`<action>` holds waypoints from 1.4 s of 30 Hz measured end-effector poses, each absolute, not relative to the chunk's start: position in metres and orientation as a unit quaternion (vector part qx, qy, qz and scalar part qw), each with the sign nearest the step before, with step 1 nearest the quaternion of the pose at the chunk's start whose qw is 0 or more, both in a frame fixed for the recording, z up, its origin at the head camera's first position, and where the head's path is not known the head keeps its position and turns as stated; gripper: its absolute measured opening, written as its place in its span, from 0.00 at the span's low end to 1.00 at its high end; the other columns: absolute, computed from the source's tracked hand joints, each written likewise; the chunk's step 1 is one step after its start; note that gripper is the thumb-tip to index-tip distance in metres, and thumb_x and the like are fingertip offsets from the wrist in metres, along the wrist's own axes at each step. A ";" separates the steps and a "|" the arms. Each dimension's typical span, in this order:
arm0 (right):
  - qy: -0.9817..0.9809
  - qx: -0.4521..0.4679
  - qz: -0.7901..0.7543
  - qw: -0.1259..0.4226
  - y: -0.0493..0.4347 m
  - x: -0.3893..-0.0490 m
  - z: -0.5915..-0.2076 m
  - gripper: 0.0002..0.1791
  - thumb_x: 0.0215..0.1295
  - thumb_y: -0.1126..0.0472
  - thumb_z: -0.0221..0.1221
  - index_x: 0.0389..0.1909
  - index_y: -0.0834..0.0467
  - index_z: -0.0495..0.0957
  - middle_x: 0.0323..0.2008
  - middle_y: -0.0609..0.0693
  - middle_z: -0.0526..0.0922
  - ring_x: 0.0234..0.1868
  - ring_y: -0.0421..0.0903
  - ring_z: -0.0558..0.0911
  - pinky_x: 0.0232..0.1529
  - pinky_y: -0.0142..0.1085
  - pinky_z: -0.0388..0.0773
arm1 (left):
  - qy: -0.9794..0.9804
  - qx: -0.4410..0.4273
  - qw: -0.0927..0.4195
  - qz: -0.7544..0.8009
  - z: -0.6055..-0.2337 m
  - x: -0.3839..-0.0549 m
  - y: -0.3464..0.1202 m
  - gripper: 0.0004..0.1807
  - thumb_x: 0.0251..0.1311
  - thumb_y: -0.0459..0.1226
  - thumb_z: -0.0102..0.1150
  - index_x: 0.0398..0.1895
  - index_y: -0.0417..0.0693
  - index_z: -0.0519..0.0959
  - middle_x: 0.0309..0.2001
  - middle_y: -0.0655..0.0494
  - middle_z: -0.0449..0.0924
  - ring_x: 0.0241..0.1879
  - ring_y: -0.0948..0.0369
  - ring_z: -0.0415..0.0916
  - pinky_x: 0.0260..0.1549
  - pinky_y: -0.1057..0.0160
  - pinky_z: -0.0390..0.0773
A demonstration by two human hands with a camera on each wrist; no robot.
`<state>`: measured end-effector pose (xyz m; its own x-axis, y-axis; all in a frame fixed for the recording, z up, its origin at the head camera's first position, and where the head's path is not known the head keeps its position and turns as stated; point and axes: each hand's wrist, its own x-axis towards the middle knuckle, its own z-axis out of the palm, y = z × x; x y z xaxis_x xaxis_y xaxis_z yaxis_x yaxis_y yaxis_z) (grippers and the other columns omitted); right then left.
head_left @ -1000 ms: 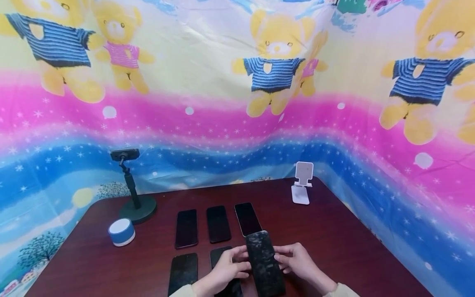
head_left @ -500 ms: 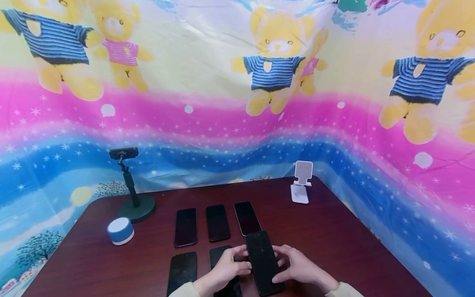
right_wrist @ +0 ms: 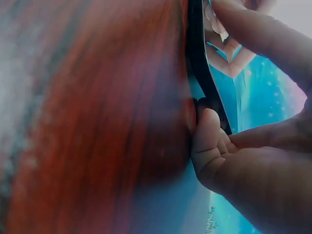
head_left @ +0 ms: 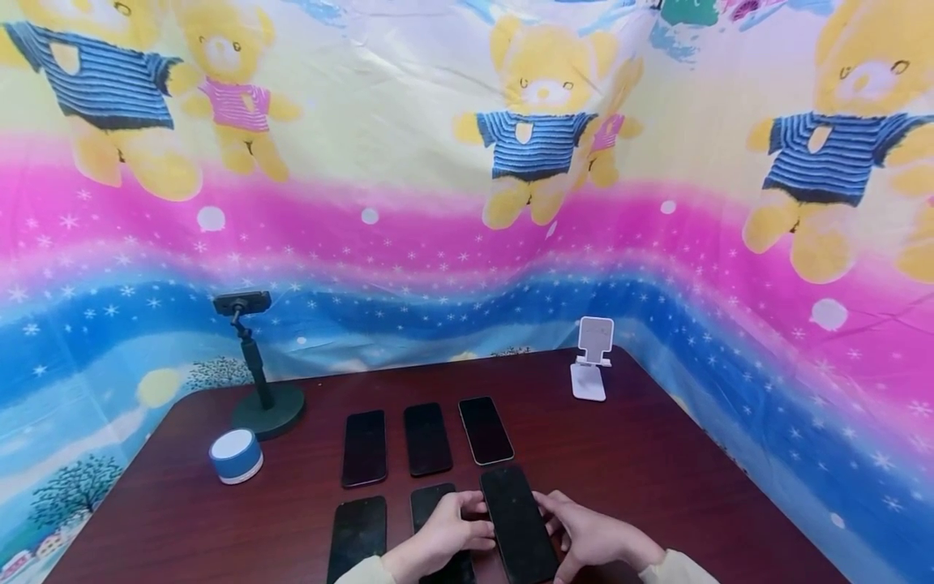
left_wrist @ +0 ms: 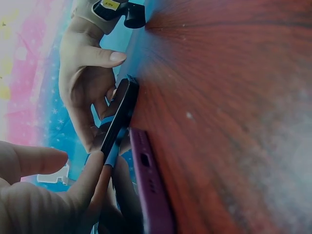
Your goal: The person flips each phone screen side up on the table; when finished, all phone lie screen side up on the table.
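Observation:
A black smartphone (head_left: 516,519) is held between my two hands at the front of the table, screen up. My left hand (head_left: 454,529) touches its left edge with curled fingers. On the opposite edge, my right hand (head_left: 594,535) grips it, thumb near the lower corner. In the left wrist view the phone (left_wrist: 122,109) sits tilted, close above the tabletop. The right wrist view gives its thin side (right_wrist: 199,53) and my right thumb (right_wrist: 208,129) beside it. Partly under my left hand lies another dark phone (head_left: 429,493).
Three phones form a back row: left (head_left: 364,448), middle (head_left: 427,440) and right (head_left: 486,430). Another phone (head_left: 357,531) lies front left. A dark green stand (head_left: 268,410) and a blue-and-white cylinder (head_left: 237,456) occupy the left side. A white phone stand (head_left: 593,361) stands back right.
The held phone has come down and slightly toward me, uncovering the bottom of the back-right phone. Its screen reflections have faded. My right thumb has shifted from its face to the lower right corner.

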<state>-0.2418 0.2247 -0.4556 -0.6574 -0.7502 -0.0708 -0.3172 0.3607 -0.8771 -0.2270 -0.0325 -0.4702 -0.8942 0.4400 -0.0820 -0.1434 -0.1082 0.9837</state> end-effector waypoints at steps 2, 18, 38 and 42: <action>0.793 -0.344 -0.442 0.238 0.224 -0.242 -0.455 0.60 0.39 0.70 0.74 0.72 0.71 0.46 0.49 0.54 0.64 0.43 0.35 0.72 0.35 0.28 0.76 | 0.638 0.115 0.200 0.735 -0.471 -0.227 -0.033 0.34 0.55 0.18 0.51 0.62 0.10 0.48 0.53 0.28 0.66 0.35 0.60 0.80 0.40 0.58 0.84; 0.857 -0.355 -0.346 0.142 0.213 -0.241 -0.452 0.59 0.31 0.65 0.77 0.68 0.72 0.56 0.41 0.47 0.68 0.39 0.34 0.71 0.43 0.27 0.73 | 0.668 0.112 0.213 0.704 -0.464 -0.232 -0.033 0.32 0.53 0.13 0.46 0.62 0.11 0.50 0.53 0.27 0.68 0.33 0.60 0.80 0.39 0.61 0.83; 0.861 -0.306 -0.363 0.182 0.214 -0.246 -0.452 0.57 0.33 0.64 0.76 0.68 0.73 0.57 0.41 0.48 0.67 0.39 0.34 0.71 0.43 0.26 0.71 | 0.684 0.099 0.218 0.689 -0.463 -0.233 -0.027 0.36 0.53 0.18 0.52 0.63 0.11 0.48 0.52 0.31 0.66 0.27 0.57 0.83 0.32 0.61 0.84; 0.859 -0.301 -0.368 0.192 0.215 -0.246 -0.452 0.57 0.34 0.65 0.76 0.68 0.73 0.57 0.41 0.48 0.67 0.39 0.34 0.70 0.43 0.26 0.70 | 0.700 0.102 0.213 0.674 -0.462 -0.232 -0.027 0.36 0.52 0.18 0.53 0.62 0.10 0.50 0.48 0.35 0.69 0.27 0.59 0.81 0.34 0.59 0.85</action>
<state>-0.2460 0.2150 -0.4517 -0.7455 -0.6578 -0.1074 -0.3756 0.5477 -0.7477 -0.2317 -0.0266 -0.4620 -0.8884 0.4304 -0.1599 -0.1437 0.0702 0.9871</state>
